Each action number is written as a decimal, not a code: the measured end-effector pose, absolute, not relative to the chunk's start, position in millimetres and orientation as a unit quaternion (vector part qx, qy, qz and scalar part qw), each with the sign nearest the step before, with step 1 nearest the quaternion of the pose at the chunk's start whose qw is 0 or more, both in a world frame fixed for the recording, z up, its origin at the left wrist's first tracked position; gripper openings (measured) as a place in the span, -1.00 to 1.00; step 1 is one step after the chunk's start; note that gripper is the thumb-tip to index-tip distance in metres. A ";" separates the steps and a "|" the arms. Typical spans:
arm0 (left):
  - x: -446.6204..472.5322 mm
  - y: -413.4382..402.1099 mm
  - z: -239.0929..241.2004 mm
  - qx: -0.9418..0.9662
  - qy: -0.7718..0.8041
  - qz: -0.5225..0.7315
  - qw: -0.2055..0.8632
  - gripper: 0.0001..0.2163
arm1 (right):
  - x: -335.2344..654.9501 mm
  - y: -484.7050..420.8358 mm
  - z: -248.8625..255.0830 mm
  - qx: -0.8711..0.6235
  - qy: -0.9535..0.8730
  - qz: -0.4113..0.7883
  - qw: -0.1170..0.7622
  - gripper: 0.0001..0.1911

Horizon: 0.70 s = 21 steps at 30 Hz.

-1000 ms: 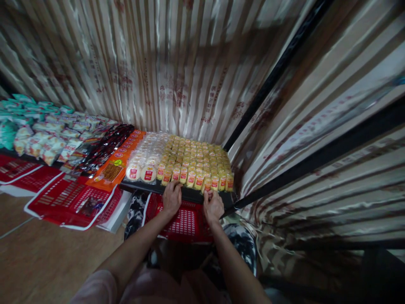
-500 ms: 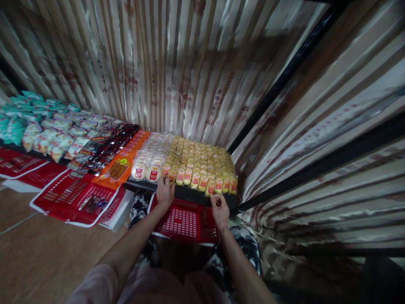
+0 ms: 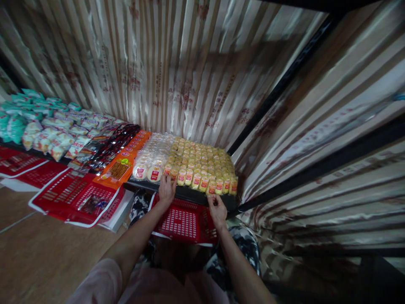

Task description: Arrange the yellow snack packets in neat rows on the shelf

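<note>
Rows of yellow snack packets [image 3: 202,162] with red and white labels stand tightly packed at the right end of a black shelf [image 3: 188,195]. My left hand [image 3: 167,190] is at the left front of these rows, its fingers closed against a front packet and partly covering it. Farther right, my right hand [image 3: 217,212] has its thumb and forefinger pinched at the bottom edge of another front packet [image 3: 211,188]. Clear-wrapped round white crackers [image 3: 155,174] with red labels lie just left of my left hand. Below both hands hangs a red plastic basket [image 3: 183,221].
Left along the shelf lie orange snack bags [image 3: 119,169], dark shiny packets [image 3: 109,145], white bags [image 3: 52,141] and teal bags [image 3: 15,126]. More red baskets [image 3: 71,194] stand below. A striped curtain [image 3: 177,76] and a black pole [image 3: 268,101] bound the shelf.
My right hand has shifted slightly left and up, still at the front packet. My left hand stays at nearly the same spot. The packets look unchanged.
</note>
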State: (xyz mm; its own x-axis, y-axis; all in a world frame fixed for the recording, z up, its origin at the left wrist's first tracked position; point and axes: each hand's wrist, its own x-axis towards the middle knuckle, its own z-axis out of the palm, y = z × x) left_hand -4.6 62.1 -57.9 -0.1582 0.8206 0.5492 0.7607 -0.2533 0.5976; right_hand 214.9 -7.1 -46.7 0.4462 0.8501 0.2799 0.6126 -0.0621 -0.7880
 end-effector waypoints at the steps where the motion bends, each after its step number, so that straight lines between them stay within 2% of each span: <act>1: -5.3 62.0 -59.0 0.653 0.608 0.450 0.031 -0.92 | 215.5 -7.4 -46.5 -0.712 -0.511 0.132 0.463 -0.59; 8: -9.9 60.5 -64.3 0.664 0.581 0.470 0.026 -0.92 | 208.4 -10.5 -36.8 -0.676 -0.539 0.110 0.491 -0.64; 14: -12.4 59.4 -66.6 0.695 0.542 0.473 0.001 -0.86 | 165.8 -1.7 -21.6 -0.562 -0.727 0.060 0.390 -0.73; 21: -20.4 56.9 -67.3 0.714 0.530 0.457 0.011 -0.78 | 126.7 21.9 -29.2 -0.536 -0.777 0.052 0.326 -0.54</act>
